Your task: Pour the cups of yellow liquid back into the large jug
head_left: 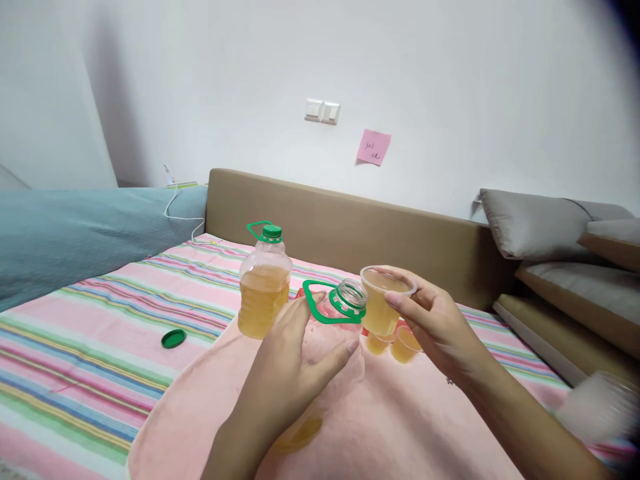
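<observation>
My left hand [295, 363] is wrapped round the upper part of a clear plastic bottle [340, 357]. That bottle has no cap, a green ring handle hangs at its neck, and a little yellow liquid lies at its bottom. In my right hand [435, 310] is a clear plastic cup [383, 307] of yellow liquid, gripped near the rim and raised beside the bottle's mouth. Behind it stand more cups [405, 343] with yellow liquid, partly hidden. A second bottle [265, 287], green-capped and well filled with yellow liquid, stands further back on the left.
A loose green cap [173, 339] lies on the striped sheet [115, 340]. Pink cloth [190, 407] is spread beneath the bottles and cups. At the right are stacked grey cushions [575, 280] and a blurred stack of translucent cups [600, 407]. A brown headboard [325, 220] runs along the back.
</observation>
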### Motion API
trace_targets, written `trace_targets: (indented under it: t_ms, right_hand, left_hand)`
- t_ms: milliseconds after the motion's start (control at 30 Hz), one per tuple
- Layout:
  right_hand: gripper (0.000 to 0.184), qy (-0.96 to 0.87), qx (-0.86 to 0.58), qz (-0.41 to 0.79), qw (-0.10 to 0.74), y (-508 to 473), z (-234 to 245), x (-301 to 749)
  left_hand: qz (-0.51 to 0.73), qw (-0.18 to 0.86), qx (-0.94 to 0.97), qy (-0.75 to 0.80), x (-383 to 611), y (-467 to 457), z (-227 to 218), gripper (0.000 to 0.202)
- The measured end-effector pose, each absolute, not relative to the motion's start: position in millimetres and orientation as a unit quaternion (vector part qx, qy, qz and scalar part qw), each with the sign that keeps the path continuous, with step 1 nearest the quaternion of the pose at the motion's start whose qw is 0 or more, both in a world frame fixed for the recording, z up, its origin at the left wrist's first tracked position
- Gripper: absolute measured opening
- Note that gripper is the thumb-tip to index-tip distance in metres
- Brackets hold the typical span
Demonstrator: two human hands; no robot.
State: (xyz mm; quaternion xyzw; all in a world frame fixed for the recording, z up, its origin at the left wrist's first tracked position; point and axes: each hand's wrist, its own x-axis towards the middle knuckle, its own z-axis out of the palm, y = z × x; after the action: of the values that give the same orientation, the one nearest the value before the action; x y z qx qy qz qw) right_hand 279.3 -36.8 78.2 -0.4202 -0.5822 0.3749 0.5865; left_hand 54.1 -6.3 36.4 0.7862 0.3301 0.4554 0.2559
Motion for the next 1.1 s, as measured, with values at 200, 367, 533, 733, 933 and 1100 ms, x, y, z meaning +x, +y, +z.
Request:
trace_targets:
  t_ms: [200, 367, 533, 733, 933, 1100]
  right_hand:
    - [0.047, -0.610, -0.420, 0.353, 0.571, -38, 83, 282]
    - [0.049, -0.622, -0.431, 0.329, 0.565, -36, 87, 284]
    - [0.051, -0.640, -0.442, 0.309, 0.547, -36, 91, 286]
    - [0.052, -0.662, -0.447, 0.291, 0.527, -38, 99, 284]
    - [0.056, -0.661, -0.476, 0.276, 0.510, -40, 109, 280]
    - [0.061, -0.679, -0.483, 0.252, 0.491, -38, 113, 283]
  left_hand:
    - [0.452, 0.255, 0.788, 0.330, 53, -7, 35, 0.044]
    - [0.449, 0.257, 0.789, 0.332, 53, -7, 36, 0.045]
    - [0.446, 0.264, 0.783, 0.344, 53, -6, 37, 0.045]
    - [0.439, 0.271, 0.780, 0.355, 52, -6, 36, 0.046]
    - [0.447, 0.272, 0.779, 0.347, 49, -6, 37, 0.042]
    - [0.440, 0.279, 0.777, 0.352, 48, -5, 35, 0.044]
